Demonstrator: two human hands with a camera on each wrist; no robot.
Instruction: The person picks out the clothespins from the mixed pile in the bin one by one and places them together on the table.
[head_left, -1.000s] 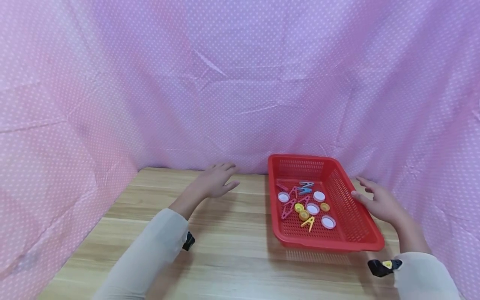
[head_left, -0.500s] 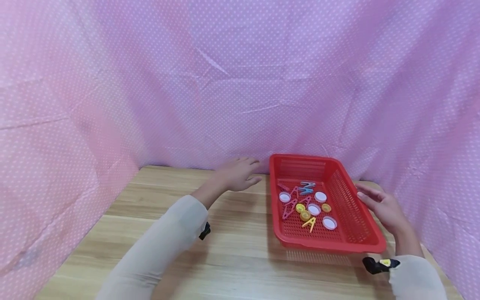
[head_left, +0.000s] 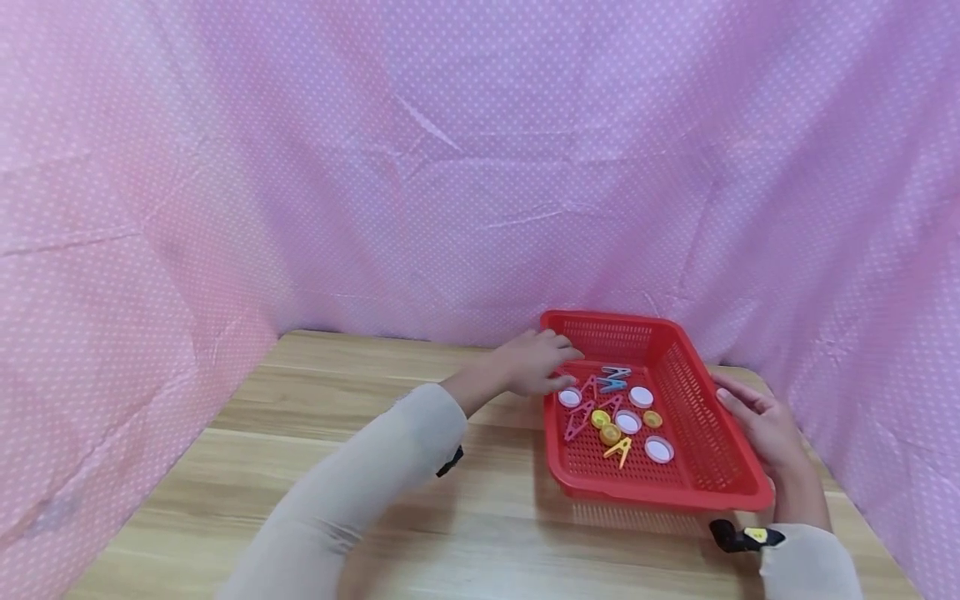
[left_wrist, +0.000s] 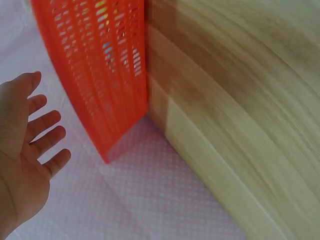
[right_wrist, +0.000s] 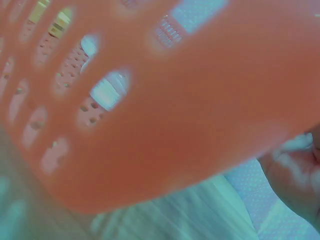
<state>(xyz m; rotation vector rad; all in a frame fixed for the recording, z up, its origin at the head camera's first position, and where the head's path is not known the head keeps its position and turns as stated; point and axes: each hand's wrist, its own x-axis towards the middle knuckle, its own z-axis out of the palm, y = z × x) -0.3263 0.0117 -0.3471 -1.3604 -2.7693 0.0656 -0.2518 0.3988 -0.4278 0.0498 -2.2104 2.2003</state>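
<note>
A red plastic basket [head_left: 660, 500] with slotted walls stands at the right of the wooden table. My left hand [head_left: 534, 364] reaches over its left rim near the back corner, fingers spread and holding nothing. In the left wrist view that hand [left_wrist: 27, 150] is beside the basket wall [left_wrist: 100, 85]. At the right rim my right hand [head_left: 765, 425] grips the basket, thumb at the edge and fingers partly hidden behind the wall. Inside lie pink clothespins [head_left: 577, 421], blue clothespins [head_left: 613, 385], a yellow clothespin [head_left: 620, 451], white round lids [head_left: 659, 450] and yellow caps [head_left: 610, 434].
Pink dotted cloth [head_left: 480, 183] hangs behind and at both sides of the wooden table [head_left: 360, 392]. The basket's back edge is close to the rear cloth. Black wrist cameras [head_left: 738, 537] sit under both sleeves.
My left hand has moved right, from the bare table to over the basket's left rim. The right hand has closed in on the right rim, and the basket has shifted very slightly towards me.
</note>
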